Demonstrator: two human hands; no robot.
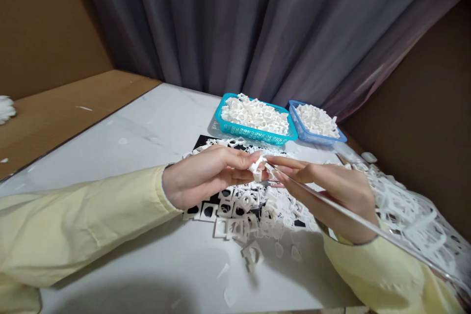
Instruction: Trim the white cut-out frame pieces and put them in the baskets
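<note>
We hold a small white moulded plastic piece point(258, 167) between both hands, just above the middle of the white marble-patterned desk point(147, 127). Our left hand point(206, 176) pinches it from the left, the grip of thumb and forefinger pressed together on the piece. Our right hand point(331, 191) meets it from the right with its fingertips point(274, 161) closed against the same piece, and a thin clear plastic stick point(349, 213) runs along that hand and back over the pale yellow sleeve point(368, 265).

Under the hands lies a loose heap of white square plastic frames point(239, 211) on a black mat point(206, 141), with a few small flakes scattered nearer to us. To the right sits a tangle of white plastic sprue lattice point(412, 216). Farther back stand a turquoise plastic basket point(253, 132) heaped with white parts and, just beside it, a blue plastic basket point(316, 135) with smaller white bits. A grey curtain point(257, 24) hangs behind.

We judge the piece to be very light, stiff and somewhat brittle, with thin tabs that could snap if bent. Its smooth surface may slip, so we would take hold of it by its thicker outer edges, pinching from opposite sides rather than by the thin projecting parts.
</note>
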